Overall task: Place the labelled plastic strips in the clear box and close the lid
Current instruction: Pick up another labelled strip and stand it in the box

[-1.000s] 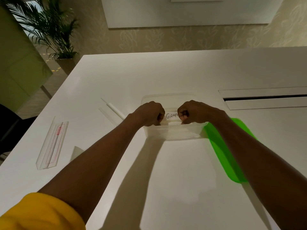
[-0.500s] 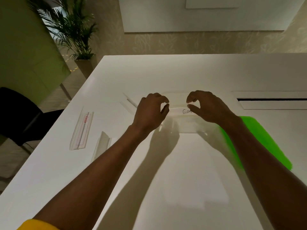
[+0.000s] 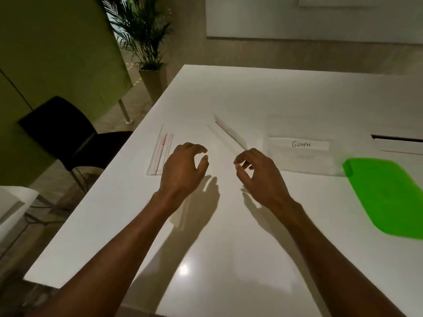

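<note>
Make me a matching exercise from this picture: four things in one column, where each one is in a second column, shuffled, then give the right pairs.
Things
1. green lid
2. red-marked strip
3. GIRAFEE strip
4. black chair

Places
A. inside the clear box
B. on the floor, left of the table
C. flat on the table, right of the clear box
D. on the table, just left of the left hand

Pairs: 1-C, 2-D, 3-A, 4-B
</note>
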`<control>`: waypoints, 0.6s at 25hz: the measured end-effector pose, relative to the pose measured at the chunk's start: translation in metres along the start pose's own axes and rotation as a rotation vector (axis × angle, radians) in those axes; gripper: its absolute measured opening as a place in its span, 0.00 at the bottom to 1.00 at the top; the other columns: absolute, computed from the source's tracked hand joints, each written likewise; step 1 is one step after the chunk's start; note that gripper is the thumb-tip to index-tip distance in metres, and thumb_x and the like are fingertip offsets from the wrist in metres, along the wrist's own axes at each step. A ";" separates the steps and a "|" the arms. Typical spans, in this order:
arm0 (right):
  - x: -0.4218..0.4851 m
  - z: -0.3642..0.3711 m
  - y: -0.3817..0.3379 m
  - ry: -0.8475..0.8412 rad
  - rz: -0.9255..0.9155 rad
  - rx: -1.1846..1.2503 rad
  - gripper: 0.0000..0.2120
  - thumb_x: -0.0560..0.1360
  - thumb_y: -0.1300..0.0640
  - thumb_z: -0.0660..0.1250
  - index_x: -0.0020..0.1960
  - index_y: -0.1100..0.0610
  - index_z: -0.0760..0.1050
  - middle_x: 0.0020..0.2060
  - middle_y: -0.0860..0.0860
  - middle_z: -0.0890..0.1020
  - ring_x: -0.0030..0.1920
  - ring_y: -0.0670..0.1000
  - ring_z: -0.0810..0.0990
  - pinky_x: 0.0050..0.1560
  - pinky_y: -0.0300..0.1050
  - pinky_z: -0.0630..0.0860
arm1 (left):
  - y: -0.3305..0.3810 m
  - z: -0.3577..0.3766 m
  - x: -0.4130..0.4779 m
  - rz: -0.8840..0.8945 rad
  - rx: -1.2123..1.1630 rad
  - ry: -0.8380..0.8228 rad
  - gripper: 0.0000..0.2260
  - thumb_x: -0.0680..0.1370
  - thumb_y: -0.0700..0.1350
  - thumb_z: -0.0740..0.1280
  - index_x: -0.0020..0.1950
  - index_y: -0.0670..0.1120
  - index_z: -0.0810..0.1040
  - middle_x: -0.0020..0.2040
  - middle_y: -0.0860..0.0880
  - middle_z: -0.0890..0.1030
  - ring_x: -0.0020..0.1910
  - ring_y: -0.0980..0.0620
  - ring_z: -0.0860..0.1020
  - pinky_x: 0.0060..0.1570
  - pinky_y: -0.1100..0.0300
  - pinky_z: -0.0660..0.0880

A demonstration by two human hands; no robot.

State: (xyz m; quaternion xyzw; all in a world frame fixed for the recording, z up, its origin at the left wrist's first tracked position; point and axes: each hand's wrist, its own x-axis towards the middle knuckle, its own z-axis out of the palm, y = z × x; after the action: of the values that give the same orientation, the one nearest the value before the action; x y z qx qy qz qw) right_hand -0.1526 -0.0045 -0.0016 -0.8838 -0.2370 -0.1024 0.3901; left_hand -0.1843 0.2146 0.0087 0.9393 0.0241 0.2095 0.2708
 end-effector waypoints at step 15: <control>-0.046 0.123 -0.051 -0.146 0.168 0.074 0.21 0.76 0.41 0.68 0.66 0.46 0.74 0.61 0.41 0.78 0.57 0.42 0.81 0.56 0.42 0.80 | -0.067 -0.008 -0.025 -0.495 -0.422 -0.262 0.16 0.80 0.56 0.70 0.61 0.46 0.83 0.55 0.49 0.85 0.46 0.53 0.84 0.36 0.62 0.81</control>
State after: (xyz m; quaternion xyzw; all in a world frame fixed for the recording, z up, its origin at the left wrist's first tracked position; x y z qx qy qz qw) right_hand -0.2181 0.1008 -0.0686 -0.8907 -0.1934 0.0043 0.4114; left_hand -0.2055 0.2713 -0.0294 0.8473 0.1724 0.0157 0.5022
